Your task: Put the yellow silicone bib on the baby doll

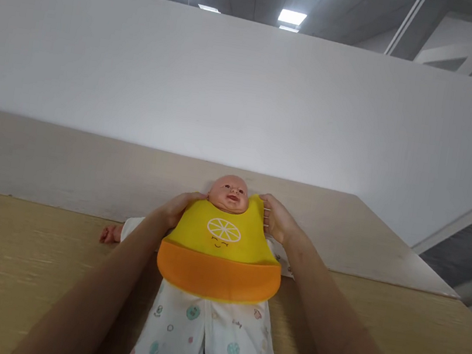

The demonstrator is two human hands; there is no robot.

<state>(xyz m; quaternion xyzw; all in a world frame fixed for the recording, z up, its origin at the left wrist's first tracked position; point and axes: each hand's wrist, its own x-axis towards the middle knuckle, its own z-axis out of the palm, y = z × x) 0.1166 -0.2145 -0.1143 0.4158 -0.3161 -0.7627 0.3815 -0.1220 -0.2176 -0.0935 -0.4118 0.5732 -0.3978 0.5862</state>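
Note:
A baby doll (229, 194) in white patterned pyjamas lies on its back on the tan table (5, 267), head pointing away from me. A yellow silicone bib (220, 237) with an orange pocket and a lemon-slice print covers its chest. My left hand (178, 207) grips the bib's upper left edge beside the doll's neck. My right hand (276, 218) holds the bib's upper right edge at the other side of the neck, fingers curled round it. The bib's neck strap ends are hidden behind the doll's head.
The doll's bare hand (108, 234) sticks out to the left on the table. A paler table section (65, 163) runs behind, up to a white partition wall (230, 93). The table's right edge drops off to a grey floor (463, 258).

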